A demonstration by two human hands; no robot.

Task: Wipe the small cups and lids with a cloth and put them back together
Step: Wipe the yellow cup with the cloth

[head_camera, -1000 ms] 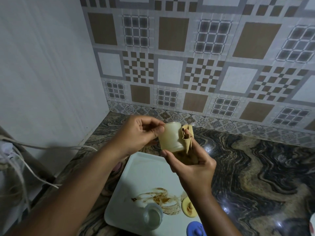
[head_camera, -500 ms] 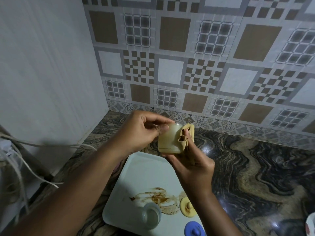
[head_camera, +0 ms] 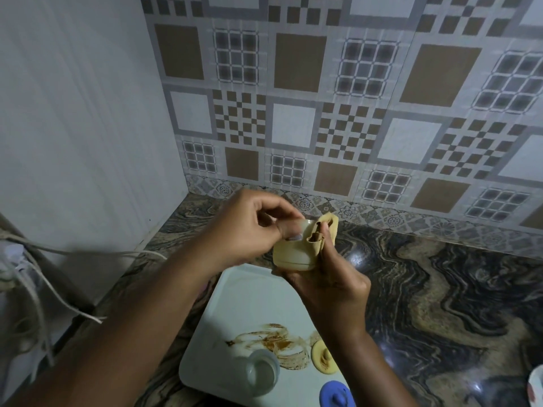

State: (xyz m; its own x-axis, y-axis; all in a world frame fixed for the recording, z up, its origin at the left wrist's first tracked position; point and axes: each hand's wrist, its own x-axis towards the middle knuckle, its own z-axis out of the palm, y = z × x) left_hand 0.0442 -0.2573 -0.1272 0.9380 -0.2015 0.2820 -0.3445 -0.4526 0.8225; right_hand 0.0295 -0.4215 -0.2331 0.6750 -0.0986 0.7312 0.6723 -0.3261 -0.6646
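A home kitchen: patterned wall tiles [head_camera: 293, 127] above a marbled stone counter [head_camera: 440, 289].

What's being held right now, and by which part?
The left hand pinches the small cup near its rim; the right hand supports it from below and grips the cloth against it.

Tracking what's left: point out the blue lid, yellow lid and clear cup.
blue lid [head_camera: 336, 393]: head view, its top.
yellow lid [head_camera: 323, 359]: head view, its centre.
clear cup [head_camera: 261, 375]: head view, its wall.

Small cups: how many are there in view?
2: a yellowish cup held up over the white tray, a clear cup lying on it. More may be hidden.
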